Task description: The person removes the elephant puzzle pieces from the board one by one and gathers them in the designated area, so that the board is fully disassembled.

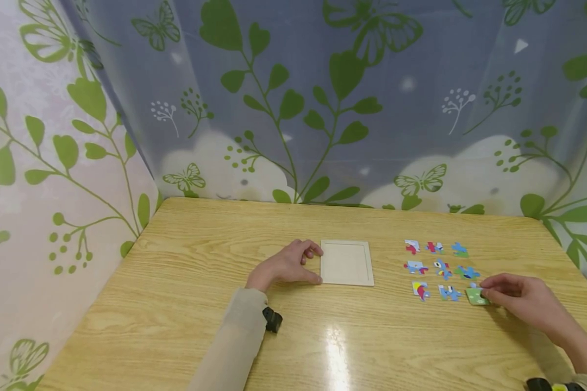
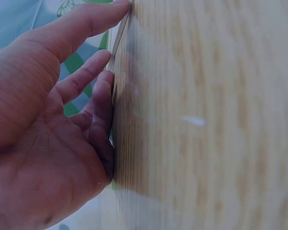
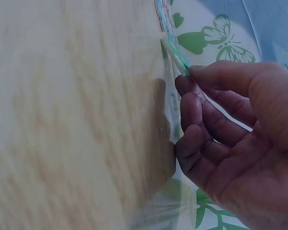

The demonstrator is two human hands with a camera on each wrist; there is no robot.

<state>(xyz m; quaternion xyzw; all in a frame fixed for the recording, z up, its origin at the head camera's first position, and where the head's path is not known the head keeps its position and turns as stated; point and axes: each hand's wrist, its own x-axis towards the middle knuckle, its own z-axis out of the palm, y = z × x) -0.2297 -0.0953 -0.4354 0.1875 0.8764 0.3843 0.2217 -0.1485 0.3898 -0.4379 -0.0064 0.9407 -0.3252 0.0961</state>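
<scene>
A square wooden puzzle tray [image 1: 347, 263] with a raised rim lies on the table. My left hand [image 1: 287, 263] rests beside it, thumb and index fingertips spread apart at its left edge. In the left wrist view, the thumb of the left hand [image 2: 43, 110] reaches the tray's thin edge. My right hand [image 1: 523, 301] pinches a green puzzle piece [image 1: 476, 296] between thumb and index finger. The right wrist view shows this puzzle piece [image 3: 176, 56] tilted, its near edge at the fingertips of the right hand [image 3: 230, 129].
Several colourful puzzle pieces [image 1: 441, 269] lie spaced in rows between the tray and my right hand. The wooden table [image 1: 215, 233] meets a patterned curtain [image 1: 293, 108] at the back, and another curtain [image 1: 44, 163] hangs along the left side.
</scene>
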